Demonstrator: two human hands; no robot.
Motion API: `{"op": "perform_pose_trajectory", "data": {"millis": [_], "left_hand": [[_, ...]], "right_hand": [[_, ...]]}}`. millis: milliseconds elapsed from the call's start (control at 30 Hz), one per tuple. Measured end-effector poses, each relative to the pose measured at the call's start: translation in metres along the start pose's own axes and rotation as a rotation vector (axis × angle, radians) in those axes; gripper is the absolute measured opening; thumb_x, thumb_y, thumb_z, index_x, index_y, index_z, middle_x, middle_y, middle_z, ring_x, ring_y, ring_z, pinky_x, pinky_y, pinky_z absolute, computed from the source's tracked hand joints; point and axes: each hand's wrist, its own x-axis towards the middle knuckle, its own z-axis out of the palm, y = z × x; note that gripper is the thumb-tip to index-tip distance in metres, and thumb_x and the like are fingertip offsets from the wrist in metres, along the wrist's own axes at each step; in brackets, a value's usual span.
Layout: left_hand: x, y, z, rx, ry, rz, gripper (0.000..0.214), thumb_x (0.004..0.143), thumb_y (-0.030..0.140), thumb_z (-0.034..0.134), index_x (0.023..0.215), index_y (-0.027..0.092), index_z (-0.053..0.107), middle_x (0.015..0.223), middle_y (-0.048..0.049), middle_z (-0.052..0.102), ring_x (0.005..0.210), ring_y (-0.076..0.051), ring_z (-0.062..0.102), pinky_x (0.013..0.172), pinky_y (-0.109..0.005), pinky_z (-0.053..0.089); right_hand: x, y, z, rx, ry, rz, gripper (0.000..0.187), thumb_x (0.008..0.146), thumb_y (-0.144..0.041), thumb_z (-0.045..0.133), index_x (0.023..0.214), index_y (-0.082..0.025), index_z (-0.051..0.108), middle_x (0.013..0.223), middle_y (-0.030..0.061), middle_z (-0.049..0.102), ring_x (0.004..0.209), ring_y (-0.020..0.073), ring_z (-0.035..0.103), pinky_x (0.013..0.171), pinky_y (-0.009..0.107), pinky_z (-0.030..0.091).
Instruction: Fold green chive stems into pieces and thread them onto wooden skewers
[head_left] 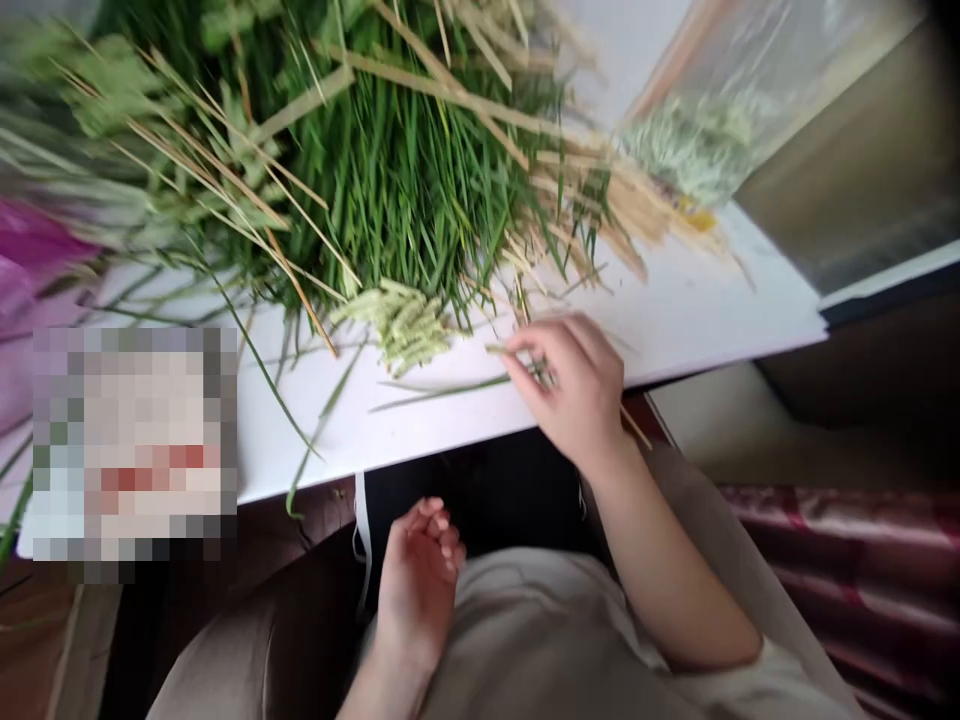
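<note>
The fingers (540, 345) of the right hand (574, 395) pinch, over the white table (675, 320) near the heaped grass (390, 180), a light, limp grass blade (442, 390), best held at its stiffer base, while the left hand (420, 580) curls empty.

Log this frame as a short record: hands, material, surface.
right hand: pinching thin grass stalks above the board's edge
left hand: loosely curled near the torso, nothing visible in it
main pile: green grass bundle mixed with dry tan stems
beside pile: pale seed heads
surface: white board
upper right: clear plastic bag holding pale grass heads
</note>
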Motion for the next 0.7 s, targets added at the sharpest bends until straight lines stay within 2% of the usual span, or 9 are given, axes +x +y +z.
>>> {"op": "perform_pose_trajectory", "data": {"millis": [133,200,267,333,400,467,500,567,700], "left_hand": [[-0.001,0.004,0.001,0.005,-0.039,0.001,0.021,0.092,0.021,0.052,0.080,0.014,0.068,0.068,0.0019,0.055,0.051,-0.009,0.047,0.047,-0.021,0.040],[0.001,0.006,0.000,0.000,-0.038,-0.006,0.022,0.093,0.021,0.052,0.080,0.014,0.068,0.068,0.0021,0.055,0.052,-0.009,0.048,0.047,-0.022,0.041],[0.002,0.007,-0.002,0.016,-0.043,0.002,0.023,0.093,0.024,0.053,0.080,0.014,0.070,0.069,0.0018,0.057,0.053,-0.010,0.049,0.049,-0.023,0.042],[0.002,0.007,-0.001,0.093,-0.070,0.018,0.025,0.093,0.030,0.055,0.083,0.014,0.074,0.072,-0.0004,0.063,0.058,-0.011,0.055,0.056,-0.024,0.048],[0.000,0.006,0.000,0.263,-0.155,0.027,0.034,0.094,0.038,0.055,0.096,0.014,0.078,0.091,-0.0067,0.073,0.074,-0.016,0.064,0.070,-0.027,0.053],[-0.004,0.004,0.001,0.487,-0.280,0.022,0.046,0.097,0.048,0.052,0.112,0.014,0.079,0.122,-0.0118,0.074,0.101,-0.023,0.067,0.088,-0.031,0.053],[-0.006,0.003,0.001,0.596,-0.340,0.024,0.051,0.098,0.052,0.050,0.119,0.016,0.078,0.134,-0.0117,0.070,0.113,-0.025,0.064,0.095,-0.032,0.051],[-0.010,0.001,0.000,0.785,-0.413,0.033,0.050,0.099,0.054,0.050,0.124,0.020,0.077,0.143,-0.0087,0.066,0.127,-0.028,0.058,0.104,-0.034,0.045],[-0.011,-0.004,-0.007,0.986,-0.409,-0.001,0.039,0.099,0.048,0.058,0.124,0.027,0.077,0.139,-0.0058,0.070,0.128,-0.027,0.058,0.109,-0.035,0.040]], "right_hand": [[0.000,0.022,0.008,-0.072,-0.300,0.035,0.014,0.094,-0.009,0.071,0.102,-0.020,0.068,0.107,0.0091,0.072,0.106,0.0318,0.064,0.086,0.042,0.055],[-0.005,0.024,-0.002,-0.036,-0.346,0.045,0.018,0.096,-0.009,0.068,0.110,-0.020,0.067,0.116,0.0094,0.071,0.113,0.0317,0.063,0.095,0.045,0.053],[-0.014,0.019,-0.019,-0.015,-0.235,0.075,0.022,0.100,-0.011,0.063,0.118,-0.023,0.066,0.126,0.0091,0.070,0.117,0.0295,0.063,0.101,0.045,0.051],[-0.027,0.012,-0.037,-0.022,-0.040,0.131,0.026,0.099,-0.012,0.061,0.120,-0.028,0.067,0.123,0.0067,0.072,0.114,0.0282,0.064,0.098,0.043,0.053],[-0.044,0.008,-0.052,-0.021,0.171,0.199,0.024,0.096,-0.015,0.064,0.115,-0.029,0.070,0.108,0.0051,0.074,0.100,0.0277,0.067,0.087,0.043,0.055],[-0.061,0.007,-0.062,0.000,0.324,0.277,0.021,0.093,-0.019,0.067,0.110,-0.028,0.073,0.097,0.0046,0.073,0.087,0.0258,0.065,0.077,0.042,0.054],[-0.068,0.008,-0.064,0.015,0.357,0.317,0.020,0.092,-0.020,0.068,0.109,-0.027,0.074,0.094,0.0046,0.072,0.084,0.0251,0.064,0.074,0.041,0.053],[-0.081,0.009,-0.068,0.034,0.350,0.384,0.018,0.091,-0.020,0.068,0.107,-0.027,0.075,0.094,0.0051,0.072,0.084,0.0248,0.064,0.073,0.041,0.052],[-0.099,0.009,-0.073,0.048,0.246,0.484,0.018,0.094,-0.019,0.066,0.109,-0.027,0.073,0.098,0.0057,0.071,0.088,0.0252,0.064,0.080,0.044,0.052]]}}
